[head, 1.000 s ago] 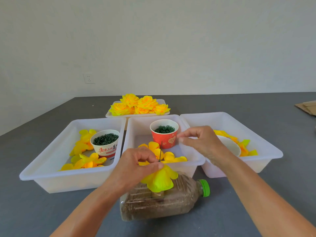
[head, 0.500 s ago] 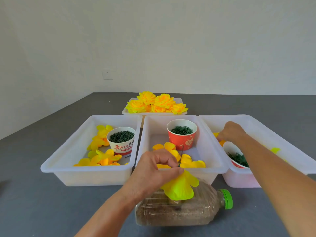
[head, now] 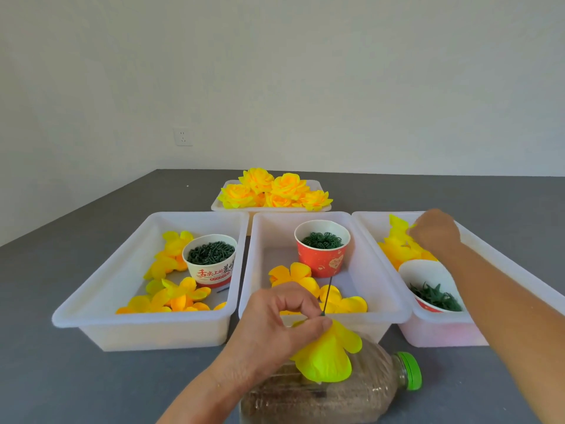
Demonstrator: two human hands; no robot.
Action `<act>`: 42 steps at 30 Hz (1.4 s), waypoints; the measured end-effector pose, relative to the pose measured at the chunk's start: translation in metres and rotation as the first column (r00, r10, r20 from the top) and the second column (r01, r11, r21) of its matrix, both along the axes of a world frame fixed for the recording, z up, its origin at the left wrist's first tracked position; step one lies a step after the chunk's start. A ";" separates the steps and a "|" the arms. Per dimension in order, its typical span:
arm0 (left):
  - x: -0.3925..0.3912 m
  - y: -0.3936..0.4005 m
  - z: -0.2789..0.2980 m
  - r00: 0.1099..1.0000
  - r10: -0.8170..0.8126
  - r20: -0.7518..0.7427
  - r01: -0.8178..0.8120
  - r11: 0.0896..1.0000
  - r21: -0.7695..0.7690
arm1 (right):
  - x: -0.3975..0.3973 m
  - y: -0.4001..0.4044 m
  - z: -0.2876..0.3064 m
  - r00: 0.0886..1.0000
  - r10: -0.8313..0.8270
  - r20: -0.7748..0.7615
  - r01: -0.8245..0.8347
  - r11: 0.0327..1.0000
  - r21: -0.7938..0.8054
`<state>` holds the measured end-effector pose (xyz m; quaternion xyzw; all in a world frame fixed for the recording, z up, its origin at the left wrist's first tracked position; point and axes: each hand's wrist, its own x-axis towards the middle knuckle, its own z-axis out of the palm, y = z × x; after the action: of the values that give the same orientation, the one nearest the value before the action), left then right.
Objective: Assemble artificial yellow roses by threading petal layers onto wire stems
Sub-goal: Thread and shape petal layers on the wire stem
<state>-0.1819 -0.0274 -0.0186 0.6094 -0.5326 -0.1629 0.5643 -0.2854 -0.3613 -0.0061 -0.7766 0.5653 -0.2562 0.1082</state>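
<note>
My left hand (head: 282, 321) pinches a half-built yellow rose (head: 328, 354) with a thin dark wire stem (head: 327, 296) sticking up through its petals, held just above a bottle. My right hand (head: 435, 231) reaches into the right white bin (head: 477, 338), its fingers closed on a yellow petal layer (head: 397, 226) at the far end of the pile. Loose yellow petal layers (head: 342, 299) lie in the middle bin (head: 253, 270), beside a red cup of green rings (head: 322, 246).
The left bin (head: 101, 301) holds petal layers (head: 174, 296) and a white cup of green parts (head: 211, 258). A white bowl of green leaves (head: 434, 289) sits in the right bin. Finished roses (head: 272, 189) fill the far tray. A sand-filled bottle (head: 330, 393) lies on the grey table.
My right hand moved from the red cup across into the right bin and reached its far petal pile. The view shifted right. My left hand kept holding the rose.
</note>
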 end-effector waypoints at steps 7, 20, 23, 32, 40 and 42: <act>-0.002 0.001 0.001 1.000 0.016 0.007 -0.017 1.000 0.009 | -0.038 0.031 0.040 0.572 -0.037 0.819 -0.351 0.892 0.285; -0.002 -0.001 0.002 0.999 0.050 0.011 -0.051 0.998 0.045 | -0.044 0.144 0.068 0.459 0.149 0.876 -0.655 0.723 0.220; -0.002 -0.001 0.002 0.998 0.054 0.016 -0.055 0.997 0.051 | -0.039 0.158 0.068 0.445 0.190 0.875 -0.704 0.679 0.210; -0.001 0.000 0.001 0.999 0.047 0.026 -0.048 0.998 0.047 | -0.042 0.180 0.059 0.116 0.533 0.838 -0.822 0.526 -0.220; 0.001 -0.001 0.000 0.999 0.030 0.020 -0.031 0.998 0.047 | -0.046 0.179 0.051 0.123 0.806 0.579 -0.802 0.424 -0.420; 0.001 -0.001 0.000 1.000 0.027 0.013 -0.027 0.999 0.047 | -0.046 0.179 0.049 0.154 0.838 0.523 -0.802 0.415 -0.430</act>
<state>-0.1809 -0.0285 -0.0190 0.6305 -0.5237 -0.1640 0.5488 -0.3310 -0.1818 0.0430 -0.8047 -0.0361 -0.4319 0.4057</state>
